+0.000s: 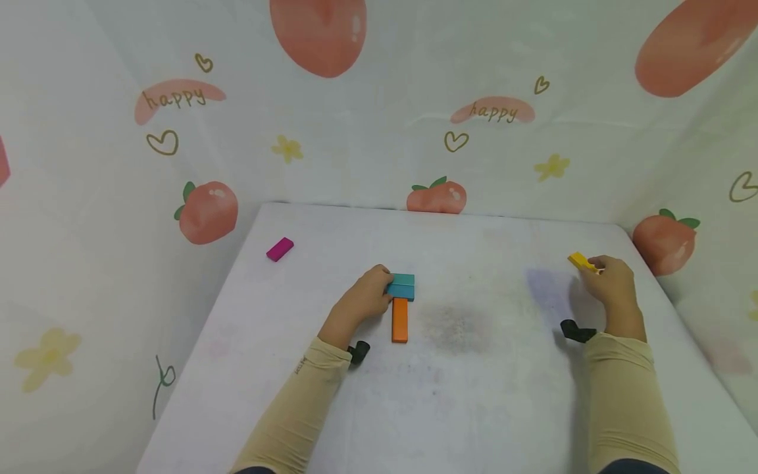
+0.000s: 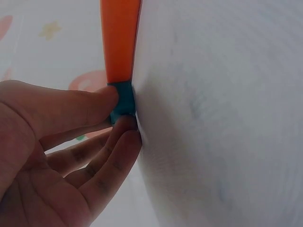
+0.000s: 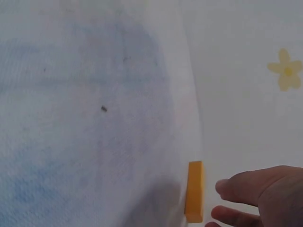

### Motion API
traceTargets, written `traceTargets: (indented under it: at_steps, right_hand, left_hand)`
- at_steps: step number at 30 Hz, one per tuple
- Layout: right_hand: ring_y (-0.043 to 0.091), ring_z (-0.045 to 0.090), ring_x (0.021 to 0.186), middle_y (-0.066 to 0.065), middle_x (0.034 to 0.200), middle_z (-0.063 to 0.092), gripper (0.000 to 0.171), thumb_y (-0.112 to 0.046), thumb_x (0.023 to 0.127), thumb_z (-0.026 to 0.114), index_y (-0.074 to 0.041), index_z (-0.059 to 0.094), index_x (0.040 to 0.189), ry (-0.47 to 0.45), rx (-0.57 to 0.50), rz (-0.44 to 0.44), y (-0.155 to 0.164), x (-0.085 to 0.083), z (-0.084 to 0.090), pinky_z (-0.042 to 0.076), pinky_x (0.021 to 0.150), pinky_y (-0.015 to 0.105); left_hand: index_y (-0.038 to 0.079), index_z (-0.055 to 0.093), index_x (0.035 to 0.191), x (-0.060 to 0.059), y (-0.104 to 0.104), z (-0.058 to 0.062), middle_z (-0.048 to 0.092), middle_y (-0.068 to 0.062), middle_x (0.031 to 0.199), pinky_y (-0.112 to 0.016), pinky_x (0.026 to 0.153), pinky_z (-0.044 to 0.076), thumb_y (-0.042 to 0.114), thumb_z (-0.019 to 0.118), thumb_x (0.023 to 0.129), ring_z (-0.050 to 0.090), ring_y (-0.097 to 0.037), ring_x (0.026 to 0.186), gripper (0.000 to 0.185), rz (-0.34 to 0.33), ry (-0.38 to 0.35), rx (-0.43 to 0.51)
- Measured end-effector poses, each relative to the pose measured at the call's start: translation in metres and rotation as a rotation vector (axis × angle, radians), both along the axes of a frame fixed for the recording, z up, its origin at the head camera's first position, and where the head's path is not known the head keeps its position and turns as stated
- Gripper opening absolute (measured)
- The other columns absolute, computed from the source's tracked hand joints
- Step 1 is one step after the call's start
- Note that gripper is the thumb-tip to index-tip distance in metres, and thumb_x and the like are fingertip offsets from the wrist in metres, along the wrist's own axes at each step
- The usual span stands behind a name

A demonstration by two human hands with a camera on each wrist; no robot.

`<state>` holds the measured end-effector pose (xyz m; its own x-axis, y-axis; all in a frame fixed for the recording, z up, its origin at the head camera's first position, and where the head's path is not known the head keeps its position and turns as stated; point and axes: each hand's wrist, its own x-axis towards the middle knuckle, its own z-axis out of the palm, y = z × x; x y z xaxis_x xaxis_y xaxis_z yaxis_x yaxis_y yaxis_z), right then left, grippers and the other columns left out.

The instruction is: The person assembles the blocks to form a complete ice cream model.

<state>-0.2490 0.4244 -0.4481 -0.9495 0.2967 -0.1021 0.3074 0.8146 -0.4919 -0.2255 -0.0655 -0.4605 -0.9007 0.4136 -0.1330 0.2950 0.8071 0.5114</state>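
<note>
"happy" lettering [image 1: 493,112] on backdrop, hands on teal block [image 1: 402,287], yellow block [image 1: 582,262]

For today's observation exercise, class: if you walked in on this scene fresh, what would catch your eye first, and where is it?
First, the teal block at mid-table, pinched by the left hand, with an orange block lying just in front of it and touching it. Next, the yellow block near the table's far right corner, at the fingers of the right hand. A lone magenta block lies far left.
</note>
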Motion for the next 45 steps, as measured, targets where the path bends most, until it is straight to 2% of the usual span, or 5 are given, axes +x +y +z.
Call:
traceTargets:
  at_steps: [12,18,32,45]
  right_hand:
    - [0.058,0.046,0.128,0.044,0.141,0.046,0.052,-0.014,0.102,0.049,0.018,0.049,0.143,-0.021,-0.001,-0.028,0.009,0.002,-0.006,0.045,0.105,0.069]
    - [0.055,0.046,0.126,0.042,0.140,0.047,0.052,-0.015,0.103,0.048,0.017,0.049,0.143,-0.034,-0.032,-0.051,0.014,-0.001,-0.011,0.047,0.103,0.066]
    - [0.054,0.049,0.125,0.041,0.134,0.053,0.047,-0.010,0.099,0.049,0.019,0.055,0.136,-0.006,-0.046,-0.061,0.017,-0.005,-0.015,0.045,0.107,0.066]
    - [0.052,0.055,0.115,0.042,0.126,0.059,0.045,-0.008,0.096,0.054,0.021,0.059,0.130,0.055,-0.043,-0.030,0.001,-0.006,-0.013,0.049,0.098,0.061]
  left_hand:
    - [-0.007,0.064,0.137,0.004,-0.002,0.002,0.059,-0.023,0.144,-0.045,0.111,0.053,0.004,0.066,0.103,0.062,-0.033,0.130,0.036,-0.015,0.016,0.038]
    - [-0.008,0.065,0.136,0.002,-0.002,0.001,0.059,-0.024,0.143,-0.044,0.111,0.053,0.004,0.066,0.103,0.062,-0.033,0.130,0.035,-0.028,0.022,0.025]
    - [-0.007,0.062,0.140,0.002,-0.002,0.002,0.058,-0.023,0.146,-0.044,0.114,0.051,0.004,0.065,0.104,0.060,-0.034,0.134,0.039,-0.013,0.006,0.029]
    - [-0.006,0.064,0.138,0.002,-0.002,0.000,0.059,-0.023,0.145,-0.043,0.112,0.053,0.005,0.064,0.104,0.062,-0.032,0.132,0.036,-0.017,0.025,0.029]
